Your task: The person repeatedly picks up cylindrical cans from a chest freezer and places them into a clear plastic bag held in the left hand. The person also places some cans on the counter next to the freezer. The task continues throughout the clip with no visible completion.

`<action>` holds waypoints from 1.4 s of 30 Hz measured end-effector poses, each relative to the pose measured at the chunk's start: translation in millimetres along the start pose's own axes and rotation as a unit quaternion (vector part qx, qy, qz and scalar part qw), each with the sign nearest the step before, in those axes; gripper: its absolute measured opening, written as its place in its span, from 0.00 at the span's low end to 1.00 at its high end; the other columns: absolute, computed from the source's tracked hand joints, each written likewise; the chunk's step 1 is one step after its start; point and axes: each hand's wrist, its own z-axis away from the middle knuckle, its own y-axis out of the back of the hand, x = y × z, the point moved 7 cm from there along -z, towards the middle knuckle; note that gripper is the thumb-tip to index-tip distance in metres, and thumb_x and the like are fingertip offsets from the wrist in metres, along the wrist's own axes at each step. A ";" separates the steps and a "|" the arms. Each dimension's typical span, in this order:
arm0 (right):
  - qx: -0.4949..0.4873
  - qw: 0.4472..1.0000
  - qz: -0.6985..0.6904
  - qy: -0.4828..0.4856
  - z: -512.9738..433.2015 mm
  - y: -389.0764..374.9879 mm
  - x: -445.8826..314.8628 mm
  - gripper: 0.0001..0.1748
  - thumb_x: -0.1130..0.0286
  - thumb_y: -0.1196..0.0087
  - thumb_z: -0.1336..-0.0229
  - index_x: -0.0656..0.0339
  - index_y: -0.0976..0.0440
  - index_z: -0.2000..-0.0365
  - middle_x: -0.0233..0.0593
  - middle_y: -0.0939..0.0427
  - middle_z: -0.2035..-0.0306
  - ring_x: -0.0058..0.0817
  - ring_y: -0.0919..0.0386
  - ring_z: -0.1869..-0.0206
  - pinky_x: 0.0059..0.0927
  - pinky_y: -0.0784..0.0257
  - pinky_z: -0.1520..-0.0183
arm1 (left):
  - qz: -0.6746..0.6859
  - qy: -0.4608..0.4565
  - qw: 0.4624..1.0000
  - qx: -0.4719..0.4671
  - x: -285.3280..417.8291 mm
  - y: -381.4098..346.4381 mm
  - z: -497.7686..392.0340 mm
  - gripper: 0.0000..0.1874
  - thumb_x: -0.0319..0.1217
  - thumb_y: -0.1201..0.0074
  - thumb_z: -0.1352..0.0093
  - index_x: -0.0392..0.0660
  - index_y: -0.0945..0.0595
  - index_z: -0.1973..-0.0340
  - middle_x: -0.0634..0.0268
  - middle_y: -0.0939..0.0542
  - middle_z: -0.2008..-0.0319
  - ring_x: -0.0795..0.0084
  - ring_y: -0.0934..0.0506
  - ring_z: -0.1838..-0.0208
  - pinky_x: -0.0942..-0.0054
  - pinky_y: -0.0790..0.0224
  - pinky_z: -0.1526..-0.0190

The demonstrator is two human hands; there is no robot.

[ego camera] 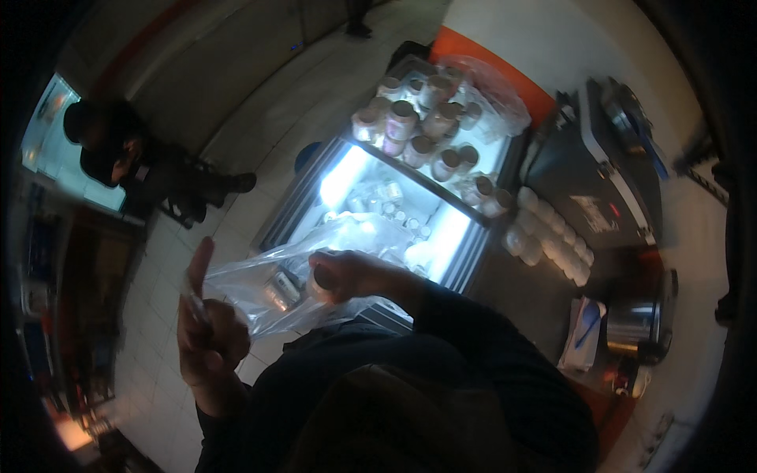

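Observation:
My right hand (346, 275) grips a small round container (322, 278) with a dark top, over a clear plastic bag (254, 284). Inside the bag, a shiny packaged item (284, 291) shows beside that hand. At the left, my left hand (212, 331) has its index finger raised and the other fingers curled, with the bag's edge caught in it. Beyond the bag stands a lit chest freezer (378, 195) with an open section holding jars and clear packages. Several jars or cups (402, 121) with dark tops are grouped on its glass lid.
Stacked white rounded items (547, 236) lie right of the freezer, near a dark case-like appliance (591, 183). A blue utensil (591, 328) rests on a white cloth or packet. At the left, a person (118, 148) sits beside a lit display. Another person's leg (358, 20) shows at the top.

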 end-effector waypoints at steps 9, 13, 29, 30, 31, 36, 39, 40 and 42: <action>0.485 0.846 -0.097 -0.197 258.3 189.2 50.8 0.39 0.70 0.33 0.62 0.56 0.40 0.47 0.44 0.28 0.56 0.31 0.28 0.52 0.28 0.27 0.55 | 0.000 -0.006 0.990 0.144 -2.0 11.7 5.8 0.26 0.35 0.60 0.32 0.35 0.42 0.42 0.53 0.32 0.59 0.69 0.27 0.68 0.79 0.31 0.69; 0.519 0.773 0.117 -0.346 320.2 256.3 121.6 0.40 0.65 0.33 0.65 0.61 0.38 0.49 0.50 0.29 0.53 0.39 0.28 0.50 0.34 0.31 0.50 | -0.051 0.044 0.983 0.171 -6.3 9.4 3.3 0.51 0.34 0.41 0.42 0.37 0.60 0.35 0.73 0.36 0.87 0.85 0.39 0.89 0.90 0.44 0.85; 0.254 0.830 0.292 -0.401 218.6 379.3 387.5 0.38 0.71 0.36 0.69 0.63 0.35 0.51 0.53 0.27 0.55 0.47 0.29 0.50 0.38 0.33 0.47 | -0.151 0.049 0.942 0.297 -22.9 -16.8 0.0 0.53 0.35 0.40 0.40 0.37 0.63 0.35 0.73 0.39 0.88 0.87 0.45 0.91 0.87 0.56 0.88; 0.248 0.833 0.322 -0.375 216.9 378.9 390.7 0.34 0.68 0.38 0.67 0.62 0.34 0.53 0.51 0.28 0.54 0.46 0.30 0.50 0.39 0.34 0.47 | -0.131 0.051 0.943 0.303 -23.2 -19.6 0.2 0.53 0.32 0.40 0.41 0.36 0.65 0.35 0.72 0.39 0.88 0.86 0.44 0.91 0.87 0.56 0.88; 0.196 0.818 0.413 -0.350 211.4 374.5 387.3 0.31 0.64 0.40 0.66 0.60 0.32 0.56 0.50 0.29 0.53 0.45 0.31 0.50 0.40 0.36 0.47 | -0.087 0.053 0.943 0.317 -25.2 -20.8 1.7 0.54 0.30 0.40 0.41 0.36 0.66 0.36 0.72 0.38 0.88 0.86 0.44 0.91 0.86 0.55 0.89; 0.473 0.830 0.132 -0.264 211.4 360.8 267.5 0.24 0.59 0.46 0.47 0.69 0.33 0.58 0.50 0.28 0.56 0.41 0.28 0.56 0.37 0.32 0.51 | -0.027 0.093 0.976 0.197 -31.1 -31.1 5.4 0.52 0.24 0.45 0.45 0.30 0.64 0.37 0.71 0.38 0.89 0.84 0.40 0.90 0.84 0.52 0.88; 0.600 0.791 -0.080 -0.087 195.0 269.8 137.7 0.17 0.60 0.55 0.39 0.66 0.29 0.64 0.42 0.24 0.67 0.25 0.26 0.63 0.28 0.31 0.58 | 0.100 0.149 0.976 0.126 -40.5 -31.2 15.0 0.54 0.23 0.42 0.44 0.35 0.67 0.36 0.69 0.38 0.87 0.81 0.42 0.90 0.81 0.56 0.85; 0.522 0.851 -0.044 -0.041 168.3 234.5 90.1 0.16 0.62 0.57 0.39 0.66 0.27 0.67 0.41 0.24 0.69 0.26 0.25 0.65 0.28 0.30 0.59 | 0.078 0.159 0.981 0.076 -41.0 -33.4 17.6 0.54 0.23 0.43 0.44 0.36 0.67 0.35 0.69 0.38 0.87 0.82 0.42 0.90 0.81 0.56 0.85; 0.307 0.941 -0.124 0.072 115.8 147.1 9.9 0.18 0.65 0.61 0.38 0.65 0.25 0.71 0.41 0.23 0.72 0.26 0.24 0.68 0.28 0.30 0.62 | 0.092 0.150 0.983 0.056 -39.6 -32.4 25.0 0.53 0.23 0.43 0.45 0.39 0.64 0.35 0.67 0.35 0.81 0.83 0.39 0.88 0.83 0.52 0.85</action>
